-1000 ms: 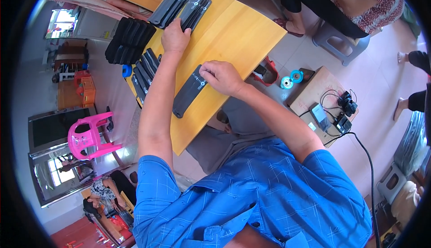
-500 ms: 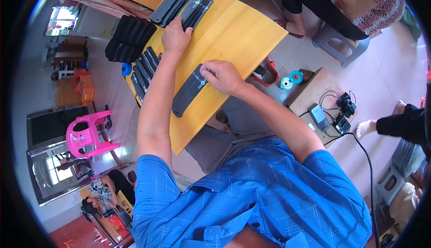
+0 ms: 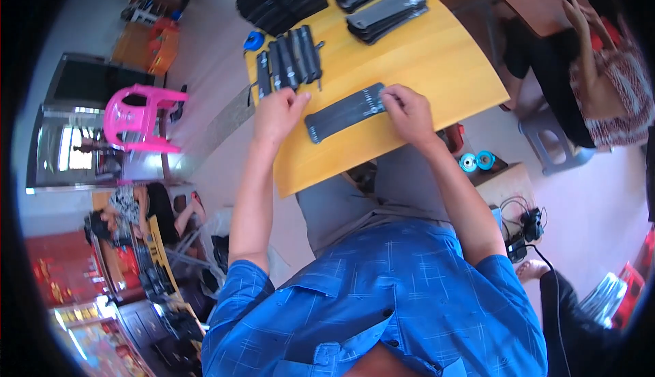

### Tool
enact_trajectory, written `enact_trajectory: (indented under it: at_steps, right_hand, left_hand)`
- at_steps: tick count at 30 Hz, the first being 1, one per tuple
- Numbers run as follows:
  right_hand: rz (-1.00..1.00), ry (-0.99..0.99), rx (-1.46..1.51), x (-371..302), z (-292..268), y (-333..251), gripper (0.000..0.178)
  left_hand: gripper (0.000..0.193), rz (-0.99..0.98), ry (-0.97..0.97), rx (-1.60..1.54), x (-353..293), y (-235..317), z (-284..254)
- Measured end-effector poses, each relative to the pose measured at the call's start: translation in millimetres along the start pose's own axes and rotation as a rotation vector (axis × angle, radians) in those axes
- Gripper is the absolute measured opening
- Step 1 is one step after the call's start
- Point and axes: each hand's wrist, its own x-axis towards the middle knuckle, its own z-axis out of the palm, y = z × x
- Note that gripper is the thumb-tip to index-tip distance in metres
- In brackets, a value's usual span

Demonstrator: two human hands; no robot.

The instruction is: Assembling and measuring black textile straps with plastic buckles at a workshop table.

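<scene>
With our right hand [image 3: 407, 113] we pinch one end of a flat dark packet [image 3: 341, 116] lying on the yellow worktop [image 3: 450, 63]; our left hand [image 3: 278, 116], half-curled, is at the row of slim packets [image 3: 288, 63], its hold unclear.

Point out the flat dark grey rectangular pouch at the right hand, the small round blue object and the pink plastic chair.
Flat dark grey rectangular pouch [image 3: 345, 113]: head view, middle of its upper face.
Small round blue object [image 3: 254, 40]: head view, its visible middle.
Pink plastic chair [image 3: 134, 122]: head view, its middle panel.
</scene>
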Motion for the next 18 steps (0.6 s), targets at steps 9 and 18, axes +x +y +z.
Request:
enact_trajectory:
  at_steps: [9,18]
  right_hand:
    - [0.121,-0.029,-0.006,-2.1,6.4,11.1,0.017]
    - [-0.037,-0.21,-0.161,-0.6,43.8,-33.6,0.01]
  left_hand:
    - [0.061,-0.269,-0.249,-0.031,-46.1,-37.5,64.6]
    - [0.043,-0.307,0.015,-0.497,-55.4,-36.9,93.1]
